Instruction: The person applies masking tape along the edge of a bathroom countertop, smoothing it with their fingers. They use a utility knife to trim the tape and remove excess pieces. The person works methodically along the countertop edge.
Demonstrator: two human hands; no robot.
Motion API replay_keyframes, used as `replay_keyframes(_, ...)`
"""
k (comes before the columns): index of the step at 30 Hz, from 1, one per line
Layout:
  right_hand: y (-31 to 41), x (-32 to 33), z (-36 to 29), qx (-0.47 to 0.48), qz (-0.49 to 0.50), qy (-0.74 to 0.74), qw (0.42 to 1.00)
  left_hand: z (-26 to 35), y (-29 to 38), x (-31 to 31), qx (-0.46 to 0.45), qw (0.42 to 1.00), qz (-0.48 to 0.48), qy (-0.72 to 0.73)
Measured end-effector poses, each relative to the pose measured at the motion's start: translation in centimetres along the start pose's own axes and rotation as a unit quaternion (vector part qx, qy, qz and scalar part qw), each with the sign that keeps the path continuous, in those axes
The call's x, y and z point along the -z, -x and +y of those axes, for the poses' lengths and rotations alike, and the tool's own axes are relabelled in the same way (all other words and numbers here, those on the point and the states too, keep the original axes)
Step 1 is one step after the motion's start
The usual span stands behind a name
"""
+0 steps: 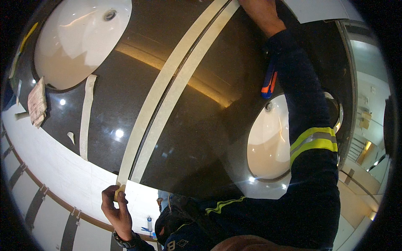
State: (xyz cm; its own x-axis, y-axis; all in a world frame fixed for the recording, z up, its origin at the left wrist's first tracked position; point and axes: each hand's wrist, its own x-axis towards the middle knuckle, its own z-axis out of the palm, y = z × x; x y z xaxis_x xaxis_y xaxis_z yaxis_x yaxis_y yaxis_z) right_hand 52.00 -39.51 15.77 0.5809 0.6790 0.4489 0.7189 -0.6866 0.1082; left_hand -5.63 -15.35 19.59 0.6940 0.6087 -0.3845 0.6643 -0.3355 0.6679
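Observation:
My left hand (pixel 117 210), wearing a wristwatch, pinches a small roll of masking tape (pixel 119 192) just off the counter's near edge. From the roll a pale tape strip (pixel 150 100) runs along one side of a dark seam (pixel 176 73) in the glossy dark countertop (pixel 220 138). A second tape strip (pixel 179 97) lies along the seam's other side. My right hand (pixel 259 12) reaches to the far end of the strips at the top edge; its fingers are mostly out of frame, so its hold cannot be told.
White oval basins (pixel 78 40) (pixel 267 141) sit left and right. A blue-and-orange utility knife (pixel 269 84) lies by my right sleeve. Left are a folded cloth (pixel 37 102), a loose tape strip (pixel 86 119) and a tape scrap (pixel 71 137). A cartridge (pixel 149 223) stands below on the floor.

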Motion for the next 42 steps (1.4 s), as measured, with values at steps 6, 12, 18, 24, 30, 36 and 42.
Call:
replay_keyframes(6, -0.1, 0.5, 0.1, 0.002, -0.013, 0.007, 1.000, 0.3, -0.2, -0.1, -0.016, 1.000, -0.008, -0.007)
replay_keyframes(12, -0.2, 0.1, 0.3, 0.012, 0.005, 0.003, 1.000, 0.5, -0.2, -0.1, -0.016, 0.999, -0.010, -0.027)
replay_keyframes(18, -0.4, -0.3, 0.4, 0.001, 0.000, 0.010, 1.000, 0.8, -0.1, -0.3, 0.014, 1.000, -0.013, 0.003)
replay_keyframes(24, -0.3, -0.3, 0.4, 0.001, -0.028, 0.015, 0.999, 1.0, -0.3, 0.0, -0.028, 0.999, -0.019, -0.039)
replay_keyframes(30, 0.9, 0.6, -0.3, -0.016, -0.063, -0.038, 0.997, 1.2, 0.0, 0.4, -0.014, 0.999, -0.006, -0.045)
replay_keyframes(36, 1.3, 0.0, 0.4, 0.006, -0.053, -0.022, 0.998, 1.4, 0.0, 0.3, -0.020, 0.999, 0.006, -0.043)
replay_keyframes(42, 1.8, -0.1, 1.0, 0.039, -0.035, -0.006, 0.999, 1.6, -0.2, 0.3, -0.025, 0.998, 0.011, -0.059)
